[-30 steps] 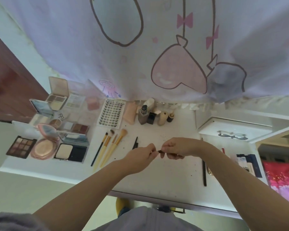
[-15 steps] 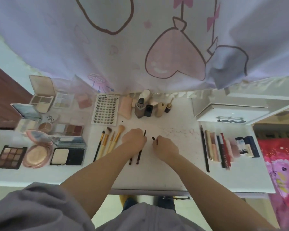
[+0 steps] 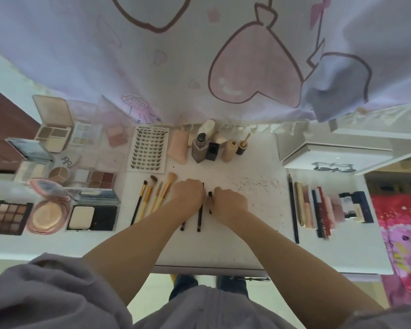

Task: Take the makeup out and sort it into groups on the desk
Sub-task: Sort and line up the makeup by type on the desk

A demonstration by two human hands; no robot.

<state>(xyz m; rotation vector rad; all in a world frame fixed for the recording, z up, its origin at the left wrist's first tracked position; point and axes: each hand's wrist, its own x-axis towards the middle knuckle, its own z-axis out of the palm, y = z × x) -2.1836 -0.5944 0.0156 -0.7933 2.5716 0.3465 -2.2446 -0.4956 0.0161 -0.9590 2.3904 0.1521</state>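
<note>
Sorting looks nearly finished, judging by how the white desk is laid out. Palettes and compacts crowd the nine o'clock side, a lash card and the bottles stand toward twelve o'clock, and gold-handled brushes fan out just left of centre. Lipsticks and tubes lie in a row at three o'clock, with a long dark pencil at their inner edge.

At the centre, both hands work on the dark pencils. Two of these lie side by side, pointing toward six o'clock. The left hand rests curled over their upper ends; whether it pinches one I cannot tell. The right hand pinches a third dark stick just beside them at their three o'clock side, apparently setting it into the row.

What seems left is placing this piece. The white box at two o'clock is shut, so any contents are hidden.
</note>
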